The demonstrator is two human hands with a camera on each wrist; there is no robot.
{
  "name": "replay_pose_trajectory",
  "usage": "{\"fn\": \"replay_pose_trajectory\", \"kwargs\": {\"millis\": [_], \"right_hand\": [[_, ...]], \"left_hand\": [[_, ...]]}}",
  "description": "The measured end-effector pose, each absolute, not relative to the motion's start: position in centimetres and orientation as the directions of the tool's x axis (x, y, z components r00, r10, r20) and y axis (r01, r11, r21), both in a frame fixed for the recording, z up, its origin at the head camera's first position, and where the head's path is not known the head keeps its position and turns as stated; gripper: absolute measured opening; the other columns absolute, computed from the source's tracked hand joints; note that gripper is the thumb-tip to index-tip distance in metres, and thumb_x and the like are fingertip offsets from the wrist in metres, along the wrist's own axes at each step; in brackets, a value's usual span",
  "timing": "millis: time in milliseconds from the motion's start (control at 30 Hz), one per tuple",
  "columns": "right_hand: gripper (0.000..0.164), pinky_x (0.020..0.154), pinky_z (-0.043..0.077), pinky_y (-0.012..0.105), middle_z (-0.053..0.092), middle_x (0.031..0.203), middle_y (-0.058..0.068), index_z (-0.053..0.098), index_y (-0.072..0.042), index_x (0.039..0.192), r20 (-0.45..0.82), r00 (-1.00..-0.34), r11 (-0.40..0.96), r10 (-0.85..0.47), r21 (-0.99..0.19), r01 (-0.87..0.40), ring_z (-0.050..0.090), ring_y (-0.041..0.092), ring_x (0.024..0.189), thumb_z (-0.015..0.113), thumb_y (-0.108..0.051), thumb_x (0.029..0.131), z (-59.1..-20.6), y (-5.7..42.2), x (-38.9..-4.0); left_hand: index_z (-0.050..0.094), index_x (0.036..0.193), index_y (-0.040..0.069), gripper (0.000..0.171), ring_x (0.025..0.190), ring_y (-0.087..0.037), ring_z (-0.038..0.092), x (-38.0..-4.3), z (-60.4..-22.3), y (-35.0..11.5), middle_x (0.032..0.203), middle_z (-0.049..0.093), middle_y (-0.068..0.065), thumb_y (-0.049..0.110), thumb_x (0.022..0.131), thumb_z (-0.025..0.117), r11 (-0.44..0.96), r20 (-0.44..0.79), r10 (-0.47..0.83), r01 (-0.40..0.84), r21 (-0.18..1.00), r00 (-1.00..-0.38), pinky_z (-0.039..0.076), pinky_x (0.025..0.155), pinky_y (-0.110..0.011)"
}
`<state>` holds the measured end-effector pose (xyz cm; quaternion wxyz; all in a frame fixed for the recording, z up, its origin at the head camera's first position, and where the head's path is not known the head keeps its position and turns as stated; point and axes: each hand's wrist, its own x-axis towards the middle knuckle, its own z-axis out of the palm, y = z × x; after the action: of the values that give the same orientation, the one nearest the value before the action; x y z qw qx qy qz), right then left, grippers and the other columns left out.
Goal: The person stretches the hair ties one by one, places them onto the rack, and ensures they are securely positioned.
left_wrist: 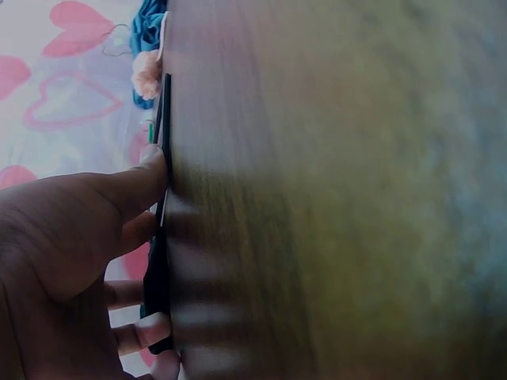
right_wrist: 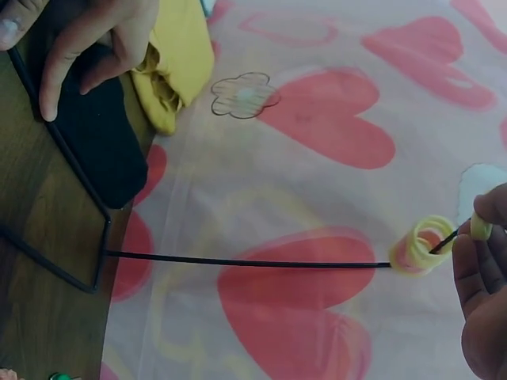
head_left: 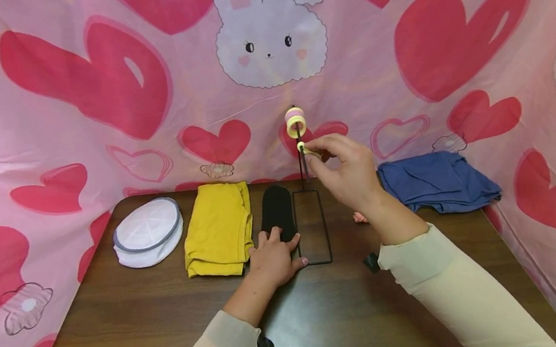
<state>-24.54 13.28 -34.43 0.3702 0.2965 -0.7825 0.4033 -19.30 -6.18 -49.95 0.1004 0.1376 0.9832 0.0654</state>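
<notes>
A black wire stand [head_left: 327, 231] has a flat rectangular base on the table and an upright with an arm at its top. Pink and yellow hair ties [head_left: 294, 115] hang round that arm. At the arm's front end my right hand [head_left: 347, 168] pinches a yellow hair tie [right_wrist: 480, 229] between thumb and fingertips, the ring right at the wire's tip. My left hand [head_left: 274, 258] rests low on the base, its fingers spread. Its thumb and a finger touch the base's left wire, while other fingers lie over a flat black oblong item [head_left: 277, 205].
Left of the stand lie a folded yellow cloth [head_left: 218, 227] and a white mesh item with grey trim [head_left: 146, 230]. On the right are a folded blue cloth [head_left: 435, 183] and a small peach scrunchie [head_left: 360, 217]. A pink heart-printed curtain [head_left: 206, 101] closes in the table's back and sides.
</notes>
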Motion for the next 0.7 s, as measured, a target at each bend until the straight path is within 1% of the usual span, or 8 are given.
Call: {"fn": "replay_pose_trajectory", "kwargs": {"millis": [200, 433, 567, 700], "right_hand": [[0.019, 0.077, 0.059, 0.036, 0.072, 0.103, 0.011, 0.079, -0.002, 0.108, 0.810, -0.576, 0.484, -0.111, -0.463, -0.743, 0.069, 0.019, 0.084, 0.078, -0.003, 0.089, -34.6, 12.6, -26.1], [0.024, 0.079, 0.060, 0.037, 0.067, 0.107, 0.015, 0.078, 0.000, 0.112, 0.774, -0.632, 0.470, -0.032, -0.547, -0.693, 0.071, 0.022, 0.087, 0.075, 0.001, 0.088, -34.8, 12.2, -27.5], [0.029, 0.080, 0.061, 0.038, 0.064, 0.110, 0.017, 0.077, 0.002, 0.116, 0.771, -0.636, 0.470, -0.021, -0.554, -0.687, 0.070, 0.026, 0.088, 0.075, 0.004, 0.087, -35.0, 12.2, -27.8], [0.033, 0.079, 0.060, 0.038, 0.063, 0.114, 0.017, 0.075, 0.002, 0.119, 0.761, -0.648, 0.460, -0.027, -0.567, -0.684, 0.068, 0.025, 0.086, 0.077, 0.003, 0.086, -35.5, 12.5, -27.4]], "left_hand": [[0.049, 0.154, 0.043, 0.067, 0.131, -0.041, 0.038, -19.2, -49.8, -6.1, 0.156, 0.041, -0.013, 0.070, 0.093, 0.061, 0.954, -0.189, 0.281, 0.252, 0.165, -0.941, 0.044, 0.096, -0.068], [0.049, 0.154, 0.043, 0.068, 0.131, -0.041, 0.038, -19.2, -49.8, -5.9, 0.156, 0.041, -0.014, 0.070, 0.093, 0.061, 0.952, -0.186, 0.288, 0.260, 0.162, -0.939, 0.044, 0.096, -0.067], [0.049, 0.154, 0.043, 0.068, 0.130, -0.040, 0.039, -19.2, -49.8, -5.8, 0.154, 0.042, -0.014, 0.070, 0.092, 0.061, 0.954, -0.187, 0.288, 0.264, 0.143, -0.939, 0.045, 0.096, -0.063], [0.048, 0.155, 0.043, 0.069, 0.131, -0.040, 0.039, -19.2, -49.7, -5.9, 0.154, 0.042, -0.014, 0.071, 0.092, 0.060, 0.956, -0.188, 0.285, 0.266, 0.124, -0.940, 0.043, 0.097, -0.061]]}}
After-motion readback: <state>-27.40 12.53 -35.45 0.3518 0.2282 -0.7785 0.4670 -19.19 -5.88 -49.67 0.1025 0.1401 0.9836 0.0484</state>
